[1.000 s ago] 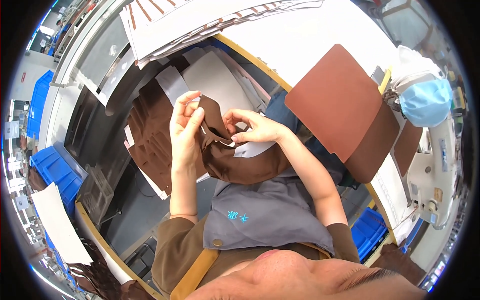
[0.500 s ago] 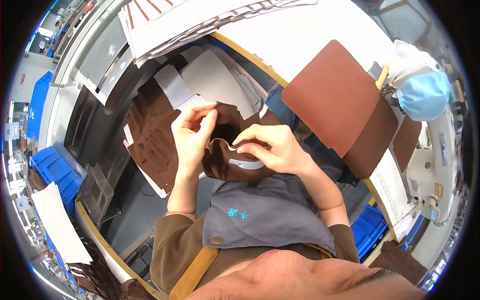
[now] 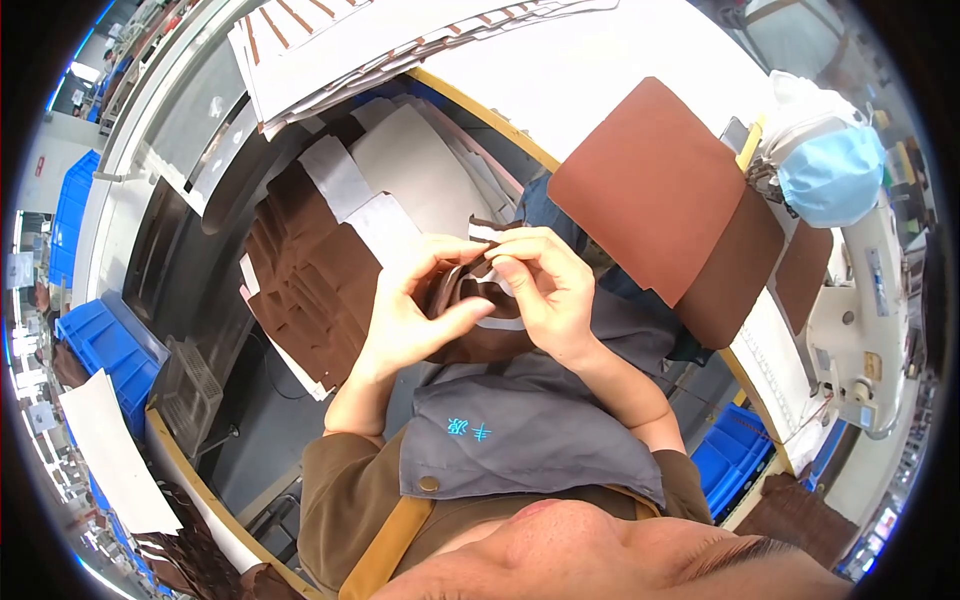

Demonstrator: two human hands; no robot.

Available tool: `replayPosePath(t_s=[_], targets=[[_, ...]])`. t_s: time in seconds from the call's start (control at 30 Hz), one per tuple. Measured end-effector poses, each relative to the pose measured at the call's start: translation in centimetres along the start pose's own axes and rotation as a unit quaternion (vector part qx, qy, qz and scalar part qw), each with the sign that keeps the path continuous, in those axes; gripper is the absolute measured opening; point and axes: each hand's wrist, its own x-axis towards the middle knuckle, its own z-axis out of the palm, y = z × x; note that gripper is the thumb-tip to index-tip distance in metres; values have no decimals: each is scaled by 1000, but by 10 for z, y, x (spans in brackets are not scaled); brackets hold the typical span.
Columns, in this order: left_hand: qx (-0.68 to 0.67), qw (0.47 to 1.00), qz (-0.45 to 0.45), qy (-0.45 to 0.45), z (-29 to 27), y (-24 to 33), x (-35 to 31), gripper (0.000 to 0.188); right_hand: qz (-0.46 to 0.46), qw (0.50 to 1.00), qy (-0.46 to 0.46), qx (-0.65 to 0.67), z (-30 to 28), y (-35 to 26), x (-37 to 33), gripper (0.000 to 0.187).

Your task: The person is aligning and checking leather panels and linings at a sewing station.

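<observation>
panels (image 3: 650, 190) overlap near white machine (image 3: 848, 335) — right grip (image 3: 553, 298) clamped on brown piece (image 3: 495, 344), left grip (image 3: 408, 308) spread

- A white counter (image 3: 640, 45), edged in yellow, ran across the upper right, its top washed out by glare.
- Another yellow-edged counter (image 3: 205, 488) curved along the lower left.
- Grey floor (image 3: 262, 372) showed between them — partly in shadow.
- Blue bins stood at both sides: two at left (image 3: 115, 345), one at lower right (image 3: 728, 450).
- Small bright lights (image 3: 20, 365) dotted the left rim — too blurred to make out.
</observation>
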Motion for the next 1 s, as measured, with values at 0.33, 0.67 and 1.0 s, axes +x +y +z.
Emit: replayPosePath(t_s=[0.33,0.67,1.0], targets=[[178,984,-5,7,-2,6,-2,26,-30,999,-23,-37,-17,7,-6,10],[172,984,48,26,3,1,-5,19,-143,981,-51,-123,-20,1,-7,11],[219,968,112,55,7,-3,-8,18,20,992,-121,-37,-27,-8,-9,28]])
